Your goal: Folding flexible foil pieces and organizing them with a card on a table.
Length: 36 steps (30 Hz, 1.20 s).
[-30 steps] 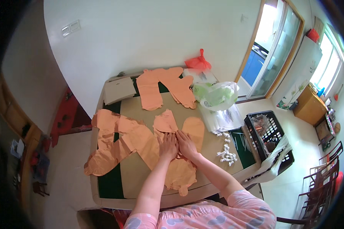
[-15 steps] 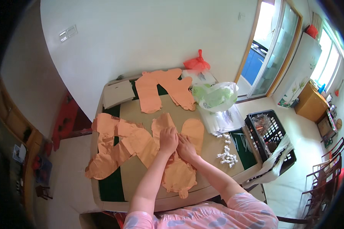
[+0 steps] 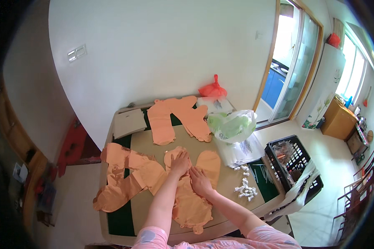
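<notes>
A flat, uninflated orange foil balloon [image 3: 191, 211] lies in front of me, with rounded lobes and small tabs on its edge. My left hand [image 3: 180, 164] rests on its upper left lobe, fingers stretched out. Just to the right and nearer, my right hand [image 3: 201, 182] presses flat on the balloon's middle, fingers extended. Neither hand grips anything that I can see. To the left spreads another crinkled, shiny foil balloon [image 3: 131, 176], partly folded; its right end reaches the one under my hands. More flat orange foil balloons [image 3: 162, 128] lie at the far side of the table.
Beige cards [image 3: 129, 123] sit at the table's far left. On the right are clear plastic packets [image 3: 246, 150], a white-green plastic bag [image 3: 232, 125], small white twisted pieces [image 3: 246, 191] and thin white sticks [image 3: 266, 172]. Beyond the right edge stands a black crate [image 3: 300, 159]; a red bag [image 3: 213, 89] is behind.
My left hand has slid away from me onto the upper left lobe, and its fingers have straightened. The right hand stays on the balloon's middle. The view has tilted upward.
</notes>
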Each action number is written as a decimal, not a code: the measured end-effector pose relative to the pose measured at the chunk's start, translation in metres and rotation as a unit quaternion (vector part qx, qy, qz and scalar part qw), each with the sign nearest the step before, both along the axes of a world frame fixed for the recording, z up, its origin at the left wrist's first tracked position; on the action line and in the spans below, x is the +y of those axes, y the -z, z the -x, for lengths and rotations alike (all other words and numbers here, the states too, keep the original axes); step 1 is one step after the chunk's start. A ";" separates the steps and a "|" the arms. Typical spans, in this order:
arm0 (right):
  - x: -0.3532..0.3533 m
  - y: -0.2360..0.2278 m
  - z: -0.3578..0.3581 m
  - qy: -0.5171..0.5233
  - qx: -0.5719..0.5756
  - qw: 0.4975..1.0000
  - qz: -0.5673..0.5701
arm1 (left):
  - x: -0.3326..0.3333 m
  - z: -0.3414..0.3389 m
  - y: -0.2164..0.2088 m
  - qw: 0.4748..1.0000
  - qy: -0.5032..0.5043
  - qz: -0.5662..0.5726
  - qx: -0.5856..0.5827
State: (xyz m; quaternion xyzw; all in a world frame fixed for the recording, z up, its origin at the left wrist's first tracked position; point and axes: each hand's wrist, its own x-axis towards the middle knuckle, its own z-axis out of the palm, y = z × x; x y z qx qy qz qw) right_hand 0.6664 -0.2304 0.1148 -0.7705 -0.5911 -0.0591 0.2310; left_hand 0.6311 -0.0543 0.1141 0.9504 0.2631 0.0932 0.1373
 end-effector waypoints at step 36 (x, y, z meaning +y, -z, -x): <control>-0.031 -0.069 -0.031 -0.124 0.585 0.799 -0.053 | -0.082 0.066 0.013 0.992 -0.051 -0.119 0.007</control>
